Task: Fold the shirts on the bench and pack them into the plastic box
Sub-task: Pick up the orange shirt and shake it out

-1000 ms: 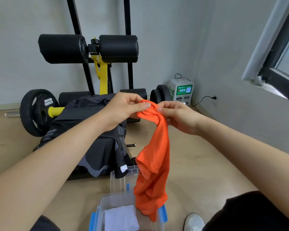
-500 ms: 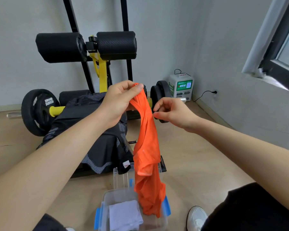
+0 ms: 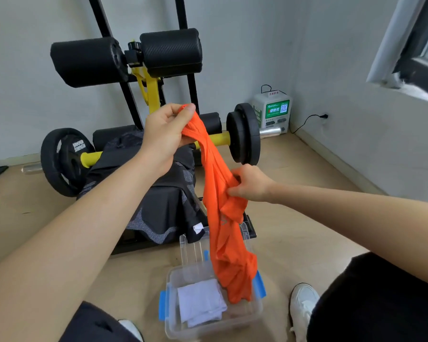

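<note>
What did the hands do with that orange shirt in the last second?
The right hand let go at the top, slid down and gripped the orange shirt mid-length. The left hand still pinches the top. The white folded shirt stays in the plastic box.

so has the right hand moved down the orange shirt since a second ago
Yes. The right hand has slid down the orange shirt, away from the left hand at the top, and now grips it lower, below the barbell plate.

Left hand [image 3: 164,137] pinches the orange shirt [image 3: 223,211] high; right hand [image 3: 250,183] grips it midway above the plastic box [image 3: 232,317].
</note>
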### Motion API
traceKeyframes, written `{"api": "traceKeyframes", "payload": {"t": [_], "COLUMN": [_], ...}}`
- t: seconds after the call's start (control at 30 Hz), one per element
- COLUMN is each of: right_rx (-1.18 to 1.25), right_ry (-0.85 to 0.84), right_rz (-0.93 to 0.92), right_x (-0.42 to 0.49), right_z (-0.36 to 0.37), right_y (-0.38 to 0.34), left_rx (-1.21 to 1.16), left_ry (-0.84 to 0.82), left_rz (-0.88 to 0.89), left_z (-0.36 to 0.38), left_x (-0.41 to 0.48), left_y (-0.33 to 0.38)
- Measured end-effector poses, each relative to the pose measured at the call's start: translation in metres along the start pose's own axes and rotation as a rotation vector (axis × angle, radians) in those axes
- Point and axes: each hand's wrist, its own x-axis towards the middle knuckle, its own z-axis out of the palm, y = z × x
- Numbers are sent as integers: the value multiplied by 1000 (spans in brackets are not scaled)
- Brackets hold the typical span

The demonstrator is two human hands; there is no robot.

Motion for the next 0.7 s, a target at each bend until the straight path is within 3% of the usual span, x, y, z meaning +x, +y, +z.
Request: {"api": "traceKeyframes", "payload": {"t": [0.27,0.4,0.57,0.7], "right_rx": [-79,56,666,1171], "right_ry": [0,65,72,124], "right_rz": [185,303,356,273], "right_x": [11,16,20,25], "right_z": [-13,-34,-76,-109], "right_y": [19,39,42,29], "left_rx": [11,29,106,91], "left_ry": [102,155,233,289], "left_rz": [-33,-70,-120,-160], "left_z": [-15,-27,-40,-47], "left_x": [10,16,25,31], "left_y": [-19,-31,-45,-49]}}
